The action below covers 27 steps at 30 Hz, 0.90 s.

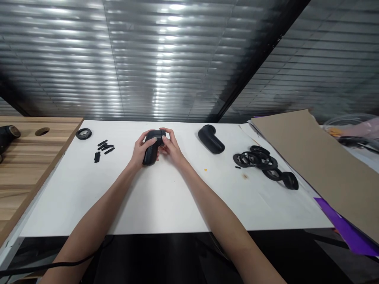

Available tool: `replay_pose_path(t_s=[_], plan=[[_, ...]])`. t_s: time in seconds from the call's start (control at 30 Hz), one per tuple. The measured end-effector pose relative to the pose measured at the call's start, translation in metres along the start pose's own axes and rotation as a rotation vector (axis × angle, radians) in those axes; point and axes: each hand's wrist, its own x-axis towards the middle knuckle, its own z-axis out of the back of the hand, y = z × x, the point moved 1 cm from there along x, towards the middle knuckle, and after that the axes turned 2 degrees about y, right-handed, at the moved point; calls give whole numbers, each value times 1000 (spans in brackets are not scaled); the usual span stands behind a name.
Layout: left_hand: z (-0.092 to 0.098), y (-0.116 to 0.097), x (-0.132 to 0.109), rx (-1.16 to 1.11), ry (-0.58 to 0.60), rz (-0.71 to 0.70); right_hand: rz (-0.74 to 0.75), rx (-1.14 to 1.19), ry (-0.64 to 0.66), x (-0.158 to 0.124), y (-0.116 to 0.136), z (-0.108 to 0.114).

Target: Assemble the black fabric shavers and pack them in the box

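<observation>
Over the middle of the white table, a black curved housing [151,153] is held between both hands. My left hand [140,151] wraps around its left side, the thumb lying across it. At its upper right end, my right hand [171,145] grips with thumb and fingers; some of those fingertips are hidden behind the part. A second black curved housing [211,139] lies on the table to the right of my hands.
Small black strips [106,146] and a black ring [83,133] lie at the left of the white table [142,209]. Several black rings [260,157] are heaped at the right, beside a brown cardboard sheet [319,157]. A wooden surface [26,165] adjoins the left edge.
</observation>
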Motion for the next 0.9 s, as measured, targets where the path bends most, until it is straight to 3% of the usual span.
replay_pose_path(t_s=[0.23,0.47,0.9], plan=[[-1,0,1,0,64,22,-49,16,-77,4,1,-4],[1,3,5,-80,25,130,-104,-6,-96,3,4,-5],[5,4,3,-173,-1,248,-14,-41,-67,-1,5,-6]])
